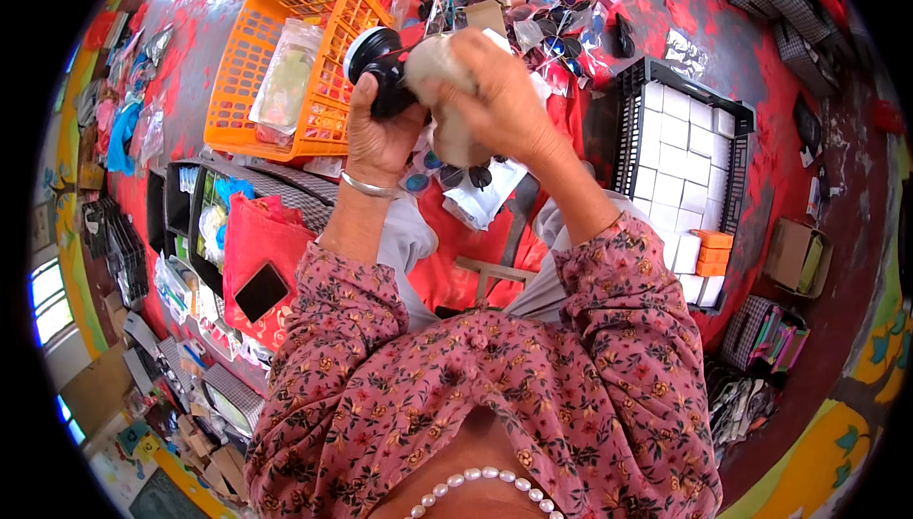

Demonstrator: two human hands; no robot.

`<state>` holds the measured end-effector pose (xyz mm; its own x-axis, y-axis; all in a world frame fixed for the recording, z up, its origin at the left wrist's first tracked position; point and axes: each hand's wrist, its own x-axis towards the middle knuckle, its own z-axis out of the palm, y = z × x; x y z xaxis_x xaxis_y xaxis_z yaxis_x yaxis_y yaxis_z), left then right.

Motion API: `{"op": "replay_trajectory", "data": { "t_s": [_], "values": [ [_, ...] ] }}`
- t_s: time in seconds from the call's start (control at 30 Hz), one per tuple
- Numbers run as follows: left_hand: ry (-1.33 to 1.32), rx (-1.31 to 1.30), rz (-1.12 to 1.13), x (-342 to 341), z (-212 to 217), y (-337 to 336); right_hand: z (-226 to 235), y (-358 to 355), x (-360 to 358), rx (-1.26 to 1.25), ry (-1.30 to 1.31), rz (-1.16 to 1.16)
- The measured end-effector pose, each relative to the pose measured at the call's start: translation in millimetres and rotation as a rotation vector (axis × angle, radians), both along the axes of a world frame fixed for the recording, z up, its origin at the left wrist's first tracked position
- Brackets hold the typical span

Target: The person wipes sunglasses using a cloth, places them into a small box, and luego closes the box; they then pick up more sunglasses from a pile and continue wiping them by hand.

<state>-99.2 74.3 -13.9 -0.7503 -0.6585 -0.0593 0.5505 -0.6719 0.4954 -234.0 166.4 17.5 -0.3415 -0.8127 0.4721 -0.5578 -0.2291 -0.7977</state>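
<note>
My left hand [382, 143], with a silver bangle at its wrist, is closed round a glossy black rounded object [385, 67] that has a pale disc-like end; its exact kind I cannot make out. In my right hand [504, 96] is a bunched beige cloth [456, 138]. The cloth lies against the right side of the black object, and part of it hangs down. Both hands are raised above the red floor cover, between my knees and the heap of small goods.
An orange plastic basket [321, 143] stands left of my hands with packets inside. Sunglasses [561, 41] and plastic packets lie ahead. On the right, a black crate [623, 138] holds white boxes and several orange boxes [713, 254]. A phone [261, 293] rests on a red bag.
</note>
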Motion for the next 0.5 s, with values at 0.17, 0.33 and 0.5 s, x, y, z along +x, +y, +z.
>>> {"op": "replay_trajectory", "data": {
  "t_s": [0.17,0.33,0.5],
  "values": [
    [0.006,-0.182,0.009,-1,12,-6,-29,-3,-42,0.193,-0.371,-0.306],
    [-0.147,-0.432,0.012,4,23,-9,-4,4,-34,0.22,-1.164,-0.039],
    [-0.215,-0.576,-0.123,3,31,-9,-10,-7,-17,0.41,-1.53,0.102]
  ]
}}
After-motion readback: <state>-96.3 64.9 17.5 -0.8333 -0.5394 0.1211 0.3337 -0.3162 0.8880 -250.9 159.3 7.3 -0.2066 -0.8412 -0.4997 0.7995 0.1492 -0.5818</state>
